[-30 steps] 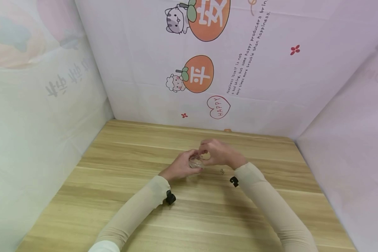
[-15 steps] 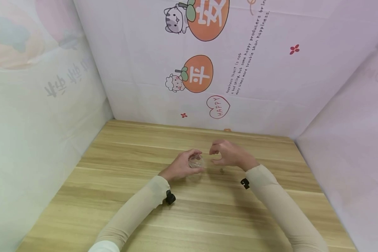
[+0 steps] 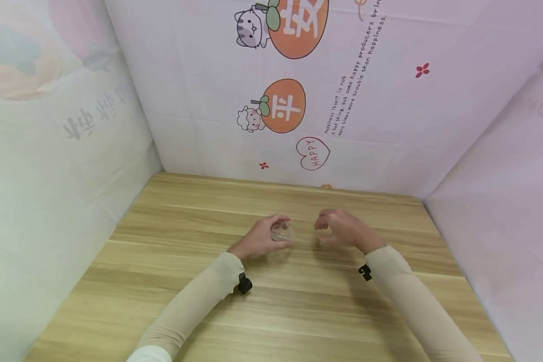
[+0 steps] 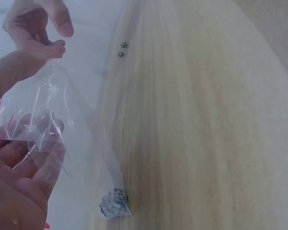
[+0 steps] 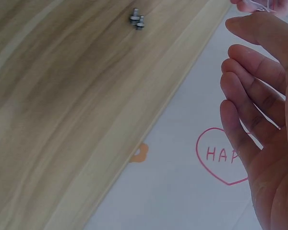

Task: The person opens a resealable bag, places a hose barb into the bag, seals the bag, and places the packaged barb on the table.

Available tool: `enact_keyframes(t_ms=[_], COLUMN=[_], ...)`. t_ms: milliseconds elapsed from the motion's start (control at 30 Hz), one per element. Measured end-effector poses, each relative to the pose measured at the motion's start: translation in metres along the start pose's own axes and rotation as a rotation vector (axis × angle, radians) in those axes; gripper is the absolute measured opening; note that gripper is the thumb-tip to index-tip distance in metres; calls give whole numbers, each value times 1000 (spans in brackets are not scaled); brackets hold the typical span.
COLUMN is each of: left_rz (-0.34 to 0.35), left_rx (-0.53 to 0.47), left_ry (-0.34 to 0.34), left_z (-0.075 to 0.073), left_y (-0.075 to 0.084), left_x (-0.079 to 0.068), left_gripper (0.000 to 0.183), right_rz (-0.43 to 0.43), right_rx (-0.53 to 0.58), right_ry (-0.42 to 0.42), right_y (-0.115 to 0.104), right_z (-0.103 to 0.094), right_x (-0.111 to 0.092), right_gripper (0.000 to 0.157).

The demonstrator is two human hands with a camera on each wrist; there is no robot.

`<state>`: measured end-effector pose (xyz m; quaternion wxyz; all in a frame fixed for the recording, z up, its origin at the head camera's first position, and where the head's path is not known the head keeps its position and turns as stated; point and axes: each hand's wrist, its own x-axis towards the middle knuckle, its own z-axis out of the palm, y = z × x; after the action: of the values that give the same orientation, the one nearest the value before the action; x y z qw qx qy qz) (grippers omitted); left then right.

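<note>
My left hand (image 3: 261,236) holds a clear plastic bag (image 3: 282,233) between thumb and fingers. In the left wrist view the bag hangs down at an angle, and several small metal parts (image 4: 115,203) are bunched in its bottom corner. My right hand (image 3: 344,230) is just right of the bag, its fingers bent and the thumb apart, with nothing between them. Two small, bolt-like metal pieces (image 5: 137,20) lie close together on the table. In the head view they sit right by the right thumb tip.
The wooden table (image 3: 253,311) meets a printed white cloth wall (image 3: 208,125) along its far edge. Similar pale cloth walls stand left and right. Black wrist mounts (image 3: 244,283) sit on both sleeves.
My right hand has moved away from the bag to the right, then down toward the two metal pieces. My left hand and the bag have stayed in place.
</note>
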<state>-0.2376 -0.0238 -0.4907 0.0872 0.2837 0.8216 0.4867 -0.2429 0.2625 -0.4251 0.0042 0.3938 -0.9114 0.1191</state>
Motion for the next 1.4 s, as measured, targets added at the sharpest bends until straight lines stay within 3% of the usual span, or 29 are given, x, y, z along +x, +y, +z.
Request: enact_keyframes(t_ms=[367, 733, 1400], left_rz=[21, 26, 37], left_rx=[12, 0, 29], left_ry=[3, 1, -3], left_z=[1, 2, -1], left_y=[-2, -6, -6], left_x=[1, 1, 1], left_gripper=[71, 72, 70], right_rz=[47, -6, 93], right_rx=[80, 91, 130], right_ry=[-40, -5, -29], right_y=[9, 18, 23], right_z=[18, 45, 57], right_x=[-17, -25, -27], right_gripper=[14, 14, 11])
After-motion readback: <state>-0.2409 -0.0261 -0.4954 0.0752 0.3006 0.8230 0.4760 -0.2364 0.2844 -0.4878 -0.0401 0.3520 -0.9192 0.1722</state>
